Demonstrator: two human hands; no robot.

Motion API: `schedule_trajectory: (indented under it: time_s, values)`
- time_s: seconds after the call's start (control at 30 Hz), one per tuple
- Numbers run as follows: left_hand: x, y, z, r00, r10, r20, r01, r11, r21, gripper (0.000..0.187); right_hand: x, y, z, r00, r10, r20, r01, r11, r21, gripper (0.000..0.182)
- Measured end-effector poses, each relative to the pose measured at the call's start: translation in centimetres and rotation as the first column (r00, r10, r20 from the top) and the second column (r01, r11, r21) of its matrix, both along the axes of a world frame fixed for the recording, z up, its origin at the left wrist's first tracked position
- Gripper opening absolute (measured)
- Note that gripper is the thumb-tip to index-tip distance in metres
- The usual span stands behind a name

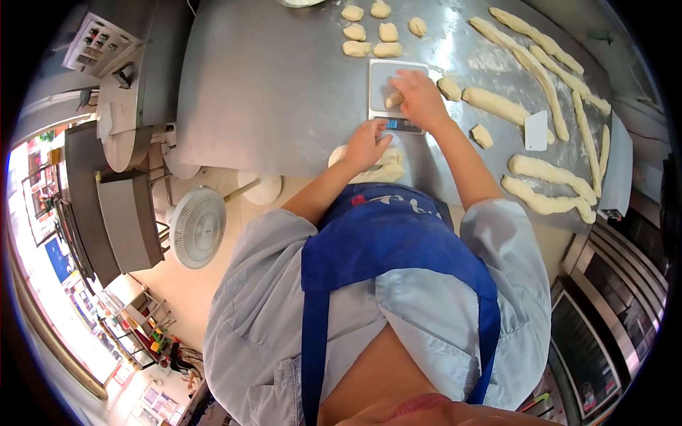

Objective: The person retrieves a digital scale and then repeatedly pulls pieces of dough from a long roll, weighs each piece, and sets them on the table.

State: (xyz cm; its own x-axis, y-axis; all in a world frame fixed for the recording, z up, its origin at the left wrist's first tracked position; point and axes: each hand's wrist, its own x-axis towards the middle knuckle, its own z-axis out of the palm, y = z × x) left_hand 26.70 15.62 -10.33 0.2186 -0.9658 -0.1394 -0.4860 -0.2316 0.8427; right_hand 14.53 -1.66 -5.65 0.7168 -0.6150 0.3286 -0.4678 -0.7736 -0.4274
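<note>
A small digital scale with a lit blue display lies on the steel table. On its plate is a piece of dough, and my right hand has its fingers closed around one side of it. My left hand is by the display's near left corner, fingers and thumb apart, with nothing visible in it. Beneath and beside that hand, several dough pieces lie at the table's near edge, partly covered by the wrist. Another cut dough piece sits just right of the scale.
Several small dough pieces stand in rows beyond the scale. A white scraper rests against a thick dough strip. Long dough strips lie across the floured right side of the table. A fan stands at the left.
</note>
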Motion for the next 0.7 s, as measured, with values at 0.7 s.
schedule_trajectory:
  time_s: [0.7]
  values:
    - [1.7, -2.2, 4.9, 0.001, 0.349, -0.937, -0.093, 0.933, 0.348, 0.032, -1.3, 9.0, 4.3, 0.835, -0.422, 0.353, 0.087, 0.734, 0.674, 0.022]
